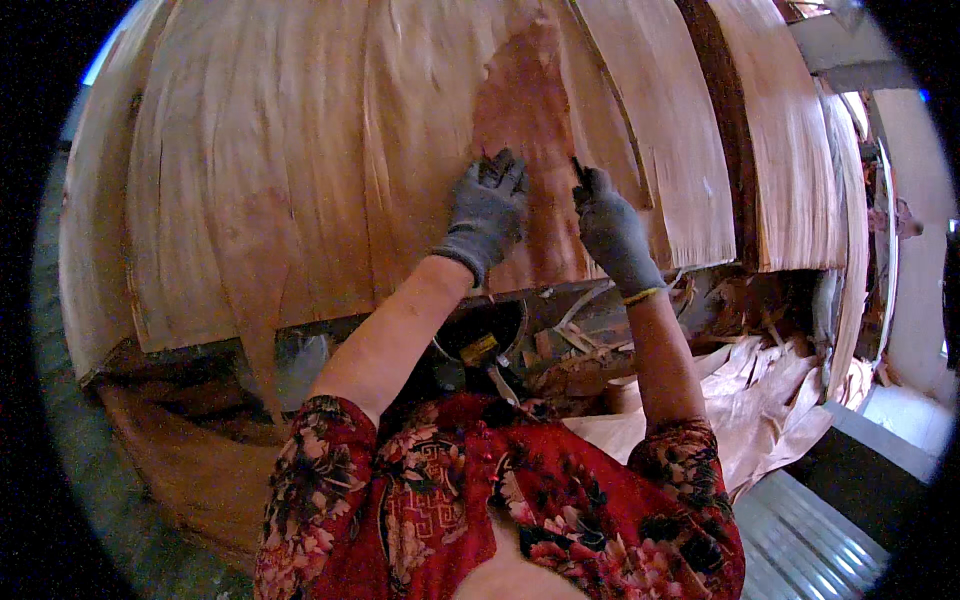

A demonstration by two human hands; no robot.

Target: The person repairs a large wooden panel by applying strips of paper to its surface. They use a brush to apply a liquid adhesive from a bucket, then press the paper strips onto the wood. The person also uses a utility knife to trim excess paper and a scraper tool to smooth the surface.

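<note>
reddish-brown veneer piece: the reddish-brown veneer piece is laid over pale veneer sheets; its lower part is set between the two hands, and its narrowing upper part is reached beyond them, away from the body.
left hand: the left hand, covered by a grey glove, is placed at the piece's left edge, fingers bent and pointed away from the body; whether anything is gripped by it cannot be told.
right hand: the right hand, also gloved in grey with a yellow-edged cuff, is closed around a narrow dark tool, held at the piece's right edge; the tool's kind cannot be told.
gap: the hands are held apart, with reddish-brown wood seen between them.
front edge: a pointed veneer strip is hung over it, left of the left forearm.
below: a dark round object marked with a yellow patch is partly hidden by the left forearm; wood scraps are scattered beside it.
lower right: crumpled pale veneer is heaped near a corrugated metal sheet.
</note>
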